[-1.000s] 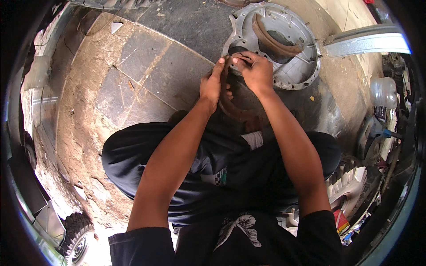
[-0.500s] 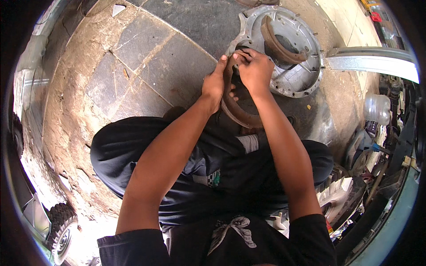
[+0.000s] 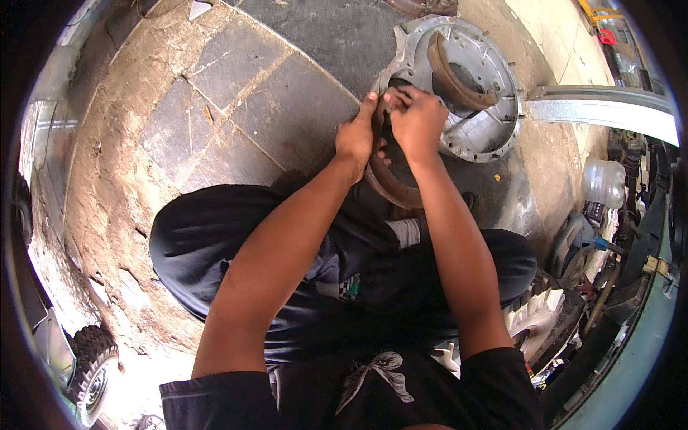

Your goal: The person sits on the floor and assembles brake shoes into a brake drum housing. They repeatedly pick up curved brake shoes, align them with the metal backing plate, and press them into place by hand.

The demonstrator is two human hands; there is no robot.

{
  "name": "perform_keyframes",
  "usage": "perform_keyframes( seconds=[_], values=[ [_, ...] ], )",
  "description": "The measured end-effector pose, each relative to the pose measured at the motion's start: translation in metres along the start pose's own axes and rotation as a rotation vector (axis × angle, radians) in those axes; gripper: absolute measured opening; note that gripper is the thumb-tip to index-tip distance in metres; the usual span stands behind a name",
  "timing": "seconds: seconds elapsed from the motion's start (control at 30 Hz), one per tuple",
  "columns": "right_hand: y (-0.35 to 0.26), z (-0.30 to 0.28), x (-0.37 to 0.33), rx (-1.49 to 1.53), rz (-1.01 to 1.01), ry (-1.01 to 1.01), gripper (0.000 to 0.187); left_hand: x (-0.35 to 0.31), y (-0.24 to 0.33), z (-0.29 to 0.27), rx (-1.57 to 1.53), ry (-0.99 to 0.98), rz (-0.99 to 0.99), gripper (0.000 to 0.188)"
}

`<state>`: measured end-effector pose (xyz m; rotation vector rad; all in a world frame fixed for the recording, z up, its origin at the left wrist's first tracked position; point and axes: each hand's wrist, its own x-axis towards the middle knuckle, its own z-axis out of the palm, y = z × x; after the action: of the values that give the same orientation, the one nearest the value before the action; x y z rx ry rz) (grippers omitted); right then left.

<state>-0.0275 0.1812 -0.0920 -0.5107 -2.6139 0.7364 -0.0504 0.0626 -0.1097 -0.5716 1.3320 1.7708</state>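
Observation:
A curved, rust-brown brake shoe (image 3: 395, 190) is held above the floor in front of my crossed legs. My left hand (image 3: 355, 142) is wrapped round its left side, thumb on the outer face and fingertips showing inside the curve. At the shoe's upper end, my right hand (image 3: 418, 127) has its fingers bent and pinched together against the inner edge. Whatever may be between those fingers is too hidden to name. Just beyond, a second brake shoe (image 3: 464, 93) rests on a round grey metal housing (image 3: 512, 115), which lies flat with studs round its rim.
A bright metal beam (image 3: 602, 115) juts in from the right beyond the housing. Along the right side sit a clear plastic bottle (image 3: 604, 182) and piled parts. A brown metal part (image 3: 423, 6) lies at the far edge. A knobbly-tyred wheel (image 3: 97, 376) stands at lower left.
My right fingers have shifted slightly along the shoe's upper end. Both hands appear a little further right, while the whole view has tilted slightly. My left hand keeps its grip.

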Motion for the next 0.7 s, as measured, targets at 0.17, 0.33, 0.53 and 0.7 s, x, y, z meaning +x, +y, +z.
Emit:
perform_keyframes(
  seconds=[0.17,0.33,0.53,0.7],
  values=[
    [-0.002,-0.002,-0.015,-0.009,0.038,-0.08,0.018,0.0,-0.002,-0.003,-0.015,0.026,-0.001,0.078],
    [-0.003,0.001,0.005,0.0,0.004,-0.002,0.016,-0.001,-0.002,0.0,-0.027,0.048,0.011,0.076],
    [-0.006,0.0,0.009,-0.004,0.059,-0.038,0.016,-0.003,0.002,0.0,-0.019,0.064,-0.04,0.075],
    [-0.009,-0.006,-0.009,-0.089,0.041,-0.076,0.019,-0.002,0.004,0.0,-0.007,0.062,0.023,0.076]
  ],
)
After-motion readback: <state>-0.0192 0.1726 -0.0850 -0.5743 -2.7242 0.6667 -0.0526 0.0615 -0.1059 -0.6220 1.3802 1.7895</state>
